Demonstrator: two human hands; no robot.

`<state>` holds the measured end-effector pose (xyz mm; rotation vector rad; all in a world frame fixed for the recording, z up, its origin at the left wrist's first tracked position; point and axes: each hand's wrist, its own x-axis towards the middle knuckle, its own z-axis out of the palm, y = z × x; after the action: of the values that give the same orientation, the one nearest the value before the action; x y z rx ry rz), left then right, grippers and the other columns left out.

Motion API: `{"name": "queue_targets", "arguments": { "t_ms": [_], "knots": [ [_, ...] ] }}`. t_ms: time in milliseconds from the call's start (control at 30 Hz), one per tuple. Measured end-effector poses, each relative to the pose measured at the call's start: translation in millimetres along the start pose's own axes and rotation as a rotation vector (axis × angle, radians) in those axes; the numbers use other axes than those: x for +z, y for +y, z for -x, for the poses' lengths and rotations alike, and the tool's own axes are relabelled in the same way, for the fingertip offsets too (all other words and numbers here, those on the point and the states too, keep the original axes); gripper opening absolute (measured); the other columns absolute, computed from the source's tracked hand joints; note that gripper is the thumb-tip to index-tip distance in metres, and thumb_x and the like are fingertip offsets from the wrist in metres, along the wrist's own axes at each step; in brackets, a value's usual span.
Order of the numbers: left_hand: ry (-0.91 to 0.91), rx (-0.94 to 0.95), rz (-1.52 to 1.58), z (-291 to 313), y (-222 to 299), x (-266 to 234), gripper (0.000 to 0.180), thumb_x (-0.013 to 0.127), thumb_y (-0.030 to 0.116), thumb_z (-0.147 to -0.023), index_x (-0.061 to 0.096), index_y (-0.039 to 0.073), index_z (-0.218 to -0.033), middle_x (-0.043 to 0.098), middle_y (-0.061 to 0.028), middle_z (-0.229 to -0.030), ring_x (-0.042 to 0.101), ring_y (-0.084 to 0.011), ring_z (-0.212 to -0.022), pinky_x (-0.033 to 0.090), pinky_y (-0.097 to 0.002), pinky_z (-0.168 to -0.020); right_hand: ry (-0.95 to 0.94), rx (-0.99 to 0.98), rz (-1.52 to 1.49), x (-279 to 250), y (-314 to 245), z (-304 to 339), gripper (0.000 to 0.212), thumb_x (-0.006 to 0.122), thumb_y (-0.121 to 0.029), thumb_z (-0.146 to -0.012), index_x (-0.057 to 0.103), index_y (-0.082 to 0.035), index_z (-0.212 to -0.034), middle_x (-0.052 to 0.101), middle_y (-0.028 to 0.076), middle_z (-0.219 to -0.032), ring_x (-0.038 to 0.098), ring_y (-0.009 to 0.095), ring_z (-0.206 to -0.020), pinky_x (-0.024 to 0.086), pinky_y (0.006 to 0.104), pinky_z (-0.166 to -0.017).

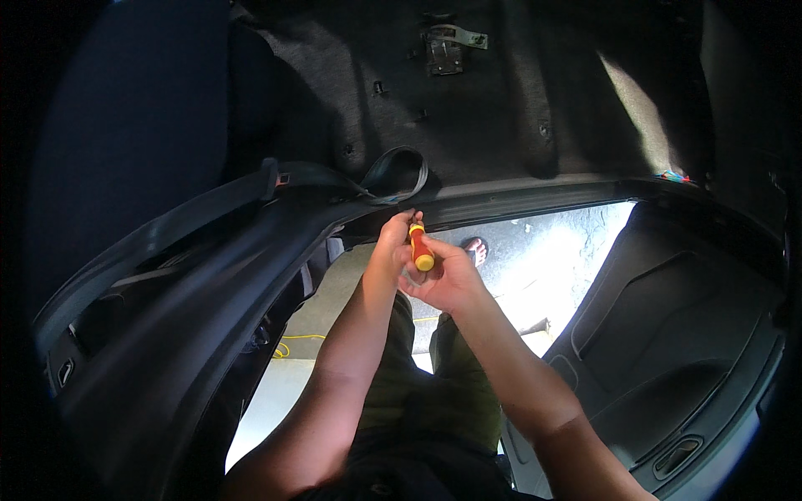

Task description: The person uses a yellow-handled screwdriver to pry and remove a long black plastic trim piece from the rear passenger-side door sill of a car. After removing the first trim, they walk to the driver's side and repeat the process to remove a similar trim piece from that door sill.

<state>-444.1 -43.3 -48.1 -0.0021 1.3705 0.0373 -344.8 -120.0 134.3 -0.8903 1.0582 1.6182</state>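
A screwdriver with a red and yellow handle [422, 249] is between my two hands in front of the car's door sill [501, 199]. My right hand [455, 280] closes round the handle from the right, its thumb along the side. The fingers of my left hand [394, 240] are closed at the far end of the handle, by the shaft. The shaft and its tip are mostly hidden by those fingers, close to the sill's edge. Just beyond them lies a looped seat belt [395, 174].
Dark carpet covers the car floor beyond, with a metal bracket [446, 52] and several clips. A door pillar trim [192, 288] rises on the left; an open door panel [668, 334] stands on the right. Below are a sandalled foot [476, 250] and a yellow cord [301, 337].
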Motion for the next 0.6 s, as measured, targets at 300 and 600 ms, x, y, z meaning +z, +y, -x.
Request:
{"name": "queue_targets", "arguments": {
  "t_ms": [300,600],
  "knots": [
    [-0.026,-0.041,-0.011,-12,-1,-7,0.028,0.058,0.033,-0.108,0.067,0.01,-0.095,0.06,-0.0024,-0.074,0.056,-0.0162,-0.059,0.047,-0.031,-0.054,-0.061,0.056,-0.141,4,2,8,0.02,0.068,-0.029,-0.102,0.062,-0.011,-0.109,0.069,0.005,-0.093,0.063,0.014,-0.073,0.045,0.0439,-0.093],
    [0.014,-0.024,0.005,11,-3,5,0.029,0.058,0.033,-0.108,0.068,0.01,-0.093,0.057,0.0005,-0.074,0.051,-0.0153,-0.061,0.045,-0.0319,-0.059,0.029,0.009,-0.017,5,2,-6,0.023,0.055,-0.028,-0.105,0.062,-0.006,-0.11,0.066,0.009,-0.096,0.063,0.019,-0.086,0.049,0.0463,-0.094]
  ]
}}
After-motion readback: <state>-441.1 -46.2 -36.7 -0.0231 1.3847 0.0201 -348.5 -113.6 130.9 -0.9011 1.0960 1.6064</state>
